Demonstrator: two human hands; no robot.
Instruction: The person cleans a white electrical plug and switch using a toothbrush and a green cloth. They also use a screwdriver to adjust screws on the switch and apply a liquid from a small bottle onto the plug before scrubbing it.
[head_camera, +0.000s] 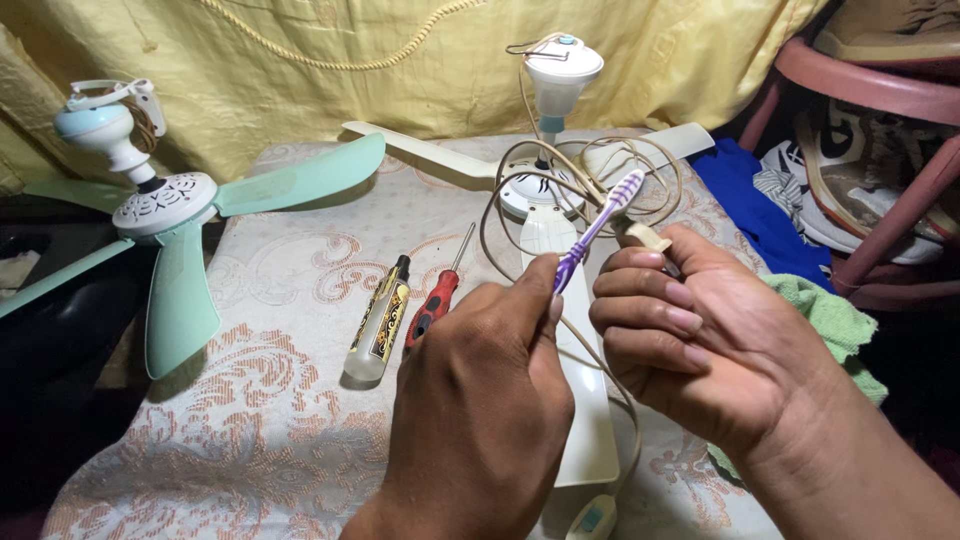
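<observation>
Toothbrush (597, 225) pinched in left hand (480, 400), right hand (690, 330) gripping cord plug (645, 236), two fans, one screwdriver (437, 292), one bottle (380, 325)

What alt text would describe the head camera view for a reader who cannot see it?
The left hand holds a purple toothbrush against a small plug held by the right hand. A cream fan, screwdriver, bottle and green fan lie around them.
</observation>
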